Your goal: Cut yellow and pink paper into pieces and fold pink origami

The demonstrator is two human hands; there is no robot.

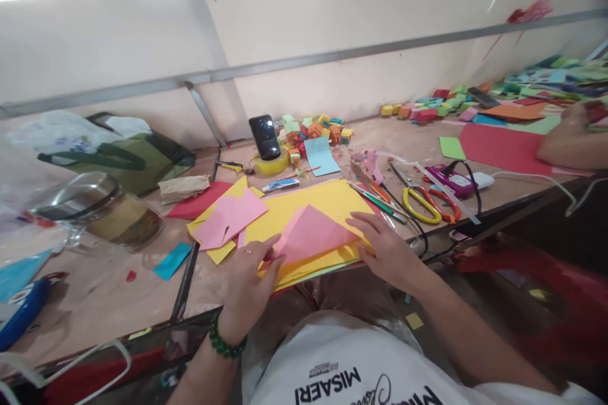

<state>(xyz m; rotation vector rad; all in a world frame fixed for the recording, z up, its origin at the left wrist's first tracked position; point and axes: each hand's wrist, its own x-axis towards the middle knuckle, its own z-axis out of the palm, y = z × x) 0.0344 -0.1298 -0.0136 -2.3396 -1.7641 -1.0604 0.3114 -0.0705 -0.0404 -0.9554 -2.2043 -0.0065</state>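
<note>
A folded pink sheet of paper (313, 234) lies over a stack of yellow paper (266, 228) at the table's front edge. My left hand (254, 275), with a green bead bracelet at its wrist, pinches the pink paper's lower left corner between thumb and fingers. On the other side my right hand (387, 247) is open, its fingers spread flat over the right edge of the yellow stack near the pink paper's right corner. Cut pink pieces (232, 218) rest left of the stack. Several small folded paper shapes (313, 131) are heaped behind it.
Right of the stack lie yellow-handled scissors (422, 205), orange-handled scissors (444, 202) and a purple device (451, 180) with cables. A phone (265, 137) leans on a yellow tape roll (272, 162). A glass jug (109, 212) stands left. Another person's arm (572, 139) reaches in at right.
</note>
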